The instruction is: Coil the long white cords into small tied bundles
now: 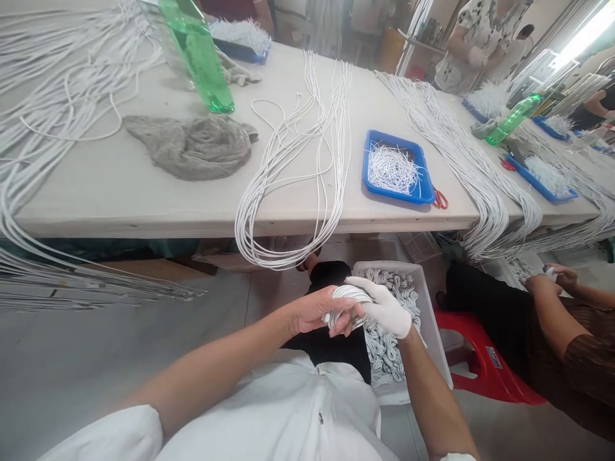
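My bare left hand [314, 312] is closed around a coiled bundle of white cable [353, 293], held over my lap. On the bundle's other side, my right hand [388, 310], in a white glove, grips the same coil. A small white cable end shows by my left fingers. Just beyond my right hand stands a white bin [427, 288] filled with coiled white cable bundles [384, 358]. Ahead on the table, a loose loop of long white cables [259, 198] hangs over the front edge.
On the table [192, 208] lie a grey cloth [202, 150], a green bottle [199, 61], a blue tray [368, 179] of thin white strips and red-handled scissors [440, 199]. Long cables [48, 96] spread at left. A co-worker [557, 320] sits at right by a red stool [485, 365].
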A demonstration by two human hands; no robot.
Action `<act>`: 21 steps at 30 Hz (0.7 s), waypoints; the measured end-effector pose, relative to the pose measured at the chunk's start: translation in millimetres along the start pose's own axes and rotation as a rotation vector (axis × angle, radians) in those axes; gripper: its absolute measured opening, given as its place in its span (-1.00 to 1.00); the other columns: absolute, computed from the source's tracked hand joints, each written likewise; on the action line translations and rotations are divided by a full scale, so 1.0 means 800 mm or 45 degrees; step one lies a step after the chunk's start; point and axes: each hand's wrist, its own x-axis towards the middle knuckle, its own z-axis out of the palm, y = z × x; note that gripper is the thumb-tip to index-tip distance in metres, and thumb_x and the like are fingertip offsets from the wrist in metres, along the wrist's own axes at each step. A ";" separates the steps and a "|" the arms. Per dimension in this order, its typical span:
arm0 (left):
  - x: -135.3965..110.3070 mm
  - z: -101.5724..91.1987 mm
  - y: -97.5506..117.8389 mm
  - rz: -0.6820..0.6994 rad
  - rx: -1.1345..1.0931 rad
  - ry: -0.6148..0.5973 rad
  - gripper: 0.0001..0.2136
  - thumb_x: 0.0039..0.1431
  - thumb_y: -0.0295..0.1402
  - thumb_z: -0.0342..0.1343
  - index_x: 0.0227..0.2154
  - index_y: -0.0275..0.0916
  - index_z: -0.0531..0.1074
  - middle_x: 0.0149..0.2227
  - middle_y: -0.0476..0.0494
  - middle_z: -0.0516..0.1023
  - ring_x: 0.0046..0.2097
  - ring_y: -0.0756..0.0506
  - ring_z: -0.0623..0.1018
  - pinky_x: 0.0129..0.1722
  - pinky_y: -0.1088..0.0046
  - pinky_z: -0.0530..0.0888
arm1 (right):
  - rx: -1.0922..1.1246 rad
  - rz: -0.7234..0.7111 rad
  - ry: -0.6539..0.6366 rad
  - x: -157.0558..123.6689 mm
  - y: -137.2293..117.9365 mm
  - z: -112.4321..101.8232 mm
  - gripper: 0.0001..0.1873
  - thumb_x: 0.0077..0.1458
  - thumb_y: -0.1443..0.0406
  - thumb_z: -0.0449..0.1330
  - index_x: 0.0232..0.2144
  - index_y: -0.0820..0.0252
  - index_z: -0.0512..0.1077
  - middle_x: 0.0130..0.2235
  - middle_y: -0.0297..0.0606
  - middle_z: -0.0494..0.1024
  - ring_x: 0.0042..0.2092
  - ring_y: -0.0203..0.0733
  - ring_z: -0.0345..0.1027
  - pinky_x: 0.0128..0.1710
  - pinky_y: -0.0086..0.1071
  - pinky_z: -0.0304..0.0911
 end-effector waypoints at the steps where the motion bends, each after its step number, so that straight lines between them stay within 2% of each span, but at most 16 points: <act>1: 0.000 -0.001 0.000 0.000 -0.021 0.022 -0.67 0.09 -0.12 0.18 -0.38 -0.37 0.47 -0.77 0.07 0.32 -0.74 0.08 0.24 -0.46 0.39 0.39 | -0.049 0.021 0.035 0.001 -0.002 0.001 -0.45 0.05 0.39 0.07 0.14 0.15 0.25 0.01 -0.21 0.50 -0.02 -0.12 0.40 0.01 -0.24 0.28; 4: 0.001 -0.003 0.001 -0.031 -0.036 0.038 -0.68 0.15 -0.13 0.13 -0.39 -0.38 0.47 -0.80 0.13 0.23 -0.77 0.12 0.12 -0.57 0.46 0.31 | -0.303 0.115 0.093 0.003 -0.011 0.006 -0.40 0.04 0.39 0.12 0.17 0.21 0.20 -0.05 -0.11 0.53 -0.10 -0.07 0.44 -0.07 -0.24 0.29; 6: 0.000 -0.004 0.001 -0.021 -0.023 0.036 -0.70 0.15 -0.16 0.13 -0.43 -0.37 0.46 -0.80 0.12 0.24 -0.77 0.11 0.15 -0.58 0.47 0.30 | -0.399 0.184 0.075 0.003 -0.016 0.006 -0.42 0.05 0.35 0.16 0.14 0.26 0.22 -0.11 -0.06 0.54 -0.14 -0.04 0.46 -0.13 -0.25 0.30; 11: -0.004 -0.006 0.002 -0.023 0.037 0.004 -0.74 0.11 -0.23 0.17 -0.55 -0.33 0.40 -0.78 0.04 0.33 -0.68 -0.01 0.41 -0.44 0.38 0.44 | -0.252 0.282 -0.023 -0.008 -0.015 -0.008 -0.64 0.08 0.25 0.20 -0.06 0.23 0.37 -0.33 -0.24 0.56 -0.33 -0.17 0.44 -0.34 -0.37 0.29; 14: -0.006 -0.008 0.002 -0.037 0.090 -0.036 -0.72 0.06 -0.25 0.20 -0.63 -0.32 0.38 -0.79 0.04 0.30 -0.64 -0.01 0.43 -0.41 0.39 0.46 | -0.234 0.339 -0.120 -0.016 -0.012 -0.011 -0.53 0.09 0.24 0.19 0.05 0.22 0.30 -0.32 -0.24 0.56 -0.41 -0.19 0.43 -0.38 -0.36 0.31; 16: -0.007 -0.008 0.001 -0.039 0.098 -0.047 -0.70 0.07 -0.27 0.20 -0.67 -0.31 0.35 -0.81 0.07 0.27 -0.71 0.05 0.31 -0.42 0.40 0.45 | -0.315 0.313 -0.090 -0.019 -0.013 -0.009 -0.34 0.02 0.28 0.22 0.17 0.24 0.18 -0.12 -0.09 0.53 -0.22 -0.07 0.46 -0.22 -0.24 0.34; 18: -0.006 -0.005 0.000 -0.078 0.118 -0.068 -0.72 0.05 -0.31 0.21 -0.67 -0.31 0.34 -0.81 0.08 0.27 -0.75 0.09 0.22 -0.52 0.45 0.39 | -0.387 0.153 -0.025 -0.018 -0.016 -0.004 -0.20 -0.06 0.37 0.22 0.24 0.23 0.08 0.15 0.00 0.33 0.09 0.05 0.29 0.05 -0.12 0.22; 20: -0.006 0.001 0.000 -0.144 0.120 -0.127 -0.73 0.01 -0.33 0.23 -0.67 -0.31 0.33 -0.79 0.06 0.28 -0.76 0.10 0.19 -0.63 0.50 0.26 | -0.298 -0.031 -0.048 -0.015 -0.018 0.001 -0.17 -0.10 0.45 0.16 0.25 0.18 0.06 0.25 -0.09 0.18 0.23 0.01 0.09 0.19 -0.11 0.06; 21: -0.005 0.005 0.001 -0.163 0.108 -0.156 -0.74 -0.01 -0.34 0.24 -0.68 -0.30 0.32 -0.79 0.06 0.29 -0.76 0.10 0.18 -0.66 0.51 0.22 | -0.192 -0.074 -0.073 -0.013 -0.018 0.004 -0.20 -0.10 0.47 0.12 0.24 0.15 0.10 0.24 -0.14 0.21 0.22 -0.04 0.11 0.19 -0.13 0.06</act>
